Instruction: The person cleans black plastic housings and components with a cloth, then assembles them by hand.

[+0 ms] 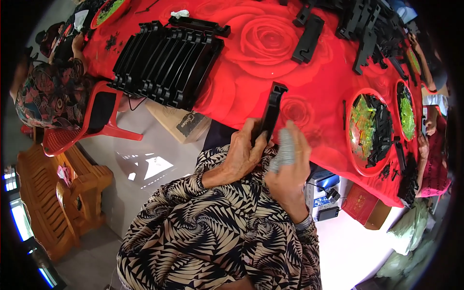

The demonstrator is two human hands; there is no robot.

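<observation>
A long, narrow black plastic part (pixel 272 111) with a notched upper end stands nearly upright at the table's near edge. My left hand (pixel 238 155) is closed around its lower portion. Close beside it on the right is my right hand (pixel 291 169), with grey wrapping on a digit. Its fingers are bent and pressed together, their tips blurred. Whatever they pinch, if anything, is hidden. Beyond my left hand, a row of similar black parts (pixel 166 60) lies side by side on the red rose-patterned tablecloth (pixel 261 67).
On the right, a red-rimmed tray (pixel 354 162) holds yellow-green clear pieces and black pieces. More black parts (pixel 365 29) are heaped at the far right. A red plastic chair (pixel 113 125) and a seated person (pixel 50 92) are at the left. A cardboard box (pixel 176 123) stands below the table edge.
</observation>
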